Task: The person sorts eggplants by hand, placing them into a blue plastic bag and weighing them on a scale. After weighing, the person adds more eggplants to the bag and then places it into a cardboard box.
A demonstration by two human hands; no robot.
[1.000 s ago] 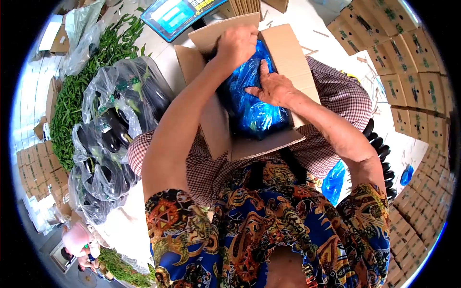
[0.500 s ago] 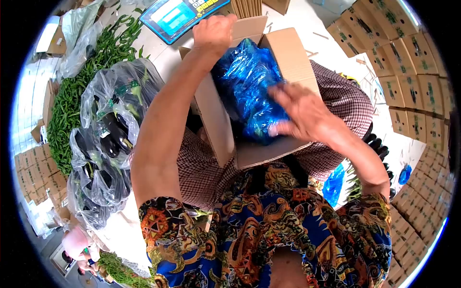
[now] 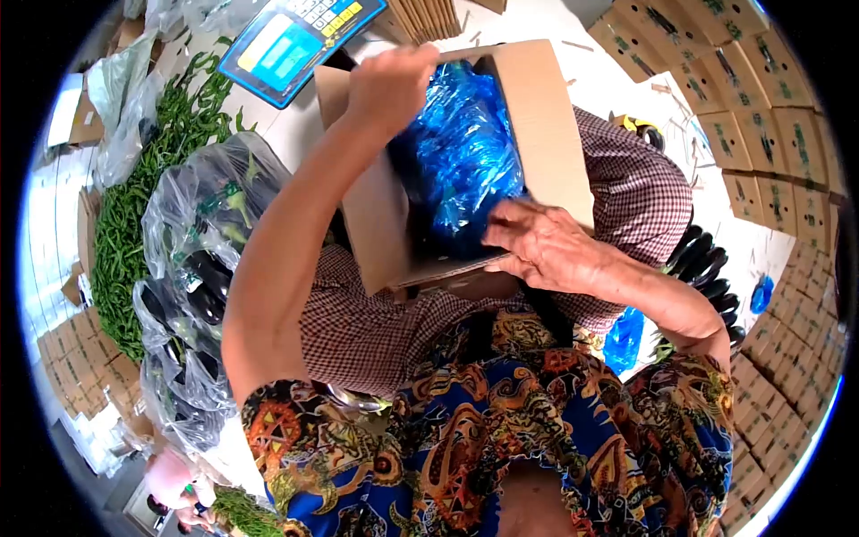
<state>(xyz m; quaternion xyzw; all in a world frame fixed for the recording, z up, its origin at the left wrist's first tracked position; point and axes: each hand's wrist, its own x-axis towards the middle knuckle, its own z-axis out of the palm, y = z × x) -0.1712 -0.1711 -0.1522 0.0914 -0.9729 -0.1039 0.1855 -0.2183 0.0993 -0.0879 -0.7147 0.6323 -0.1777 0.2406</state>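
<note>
An open cardboard box [image 3: 548, 134] sits tilted between my knees, its side flaps spread. Inside lies a shiny blue plastic bag [image 3: 470, 148]; its contents are hidden. My left hand [image 3: 389, 85] is closed over the box's far left edge, with the fingertips partly out of sight. At the near right corner, my right hand [image 3: 546, 246] grips the near wall, thumb outside and fingers curled inside beside the bag.
A blue-framed scale [image 3: 291, 49] stands beyond the box. Green peppers [image 3: 125, 233] and clear bags of eggplants [image 3: 201, 277] lie to the left. Loose eggplants [image 3: 702, 268] and stacked cartons [image 3: 761, 125] are on the right. Another person [image 3: 174, 483] is at lower left.
My right hand has moved from above the blue bag down to the near edge of the box. The box has tilted and shifted slightly left, with my left hand still on its far edge.
</note>
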